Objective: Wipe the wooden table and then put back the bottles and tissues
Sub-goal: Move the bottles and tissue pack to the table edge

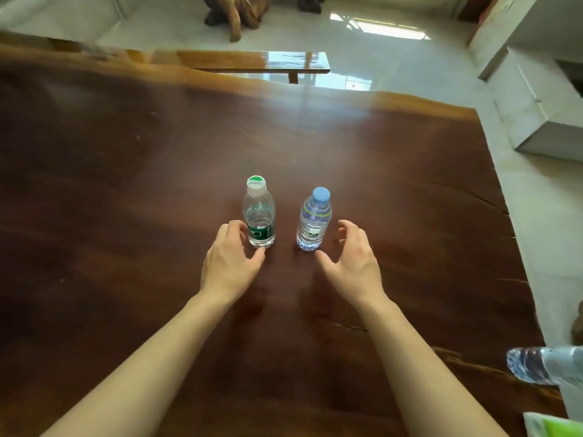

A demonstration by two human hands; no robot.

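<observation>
Two water bottles stand upright side by side in the middle of the dark wooden table (126,171). The left bottle (259,212) has a green-and-white cap and a green label. The right bottle (314,220) has a light blue cap. My left hand (228,263) is cupped just beside the left bottle's base, fingers apart, thumb near its foot. My right hand (353,260) is spread a little to the right of the blue-capped bottle, not touching it. Neither hand holds anything.
A third bottle (542,369) lies on its side at the table's right edge, and a green-and-white tissue pack (555,425) shows in the bottom right corner. A wooden bench (252,63) stands beyond the far edge. A white cabinet (536,105) sits on the right.
</observation>
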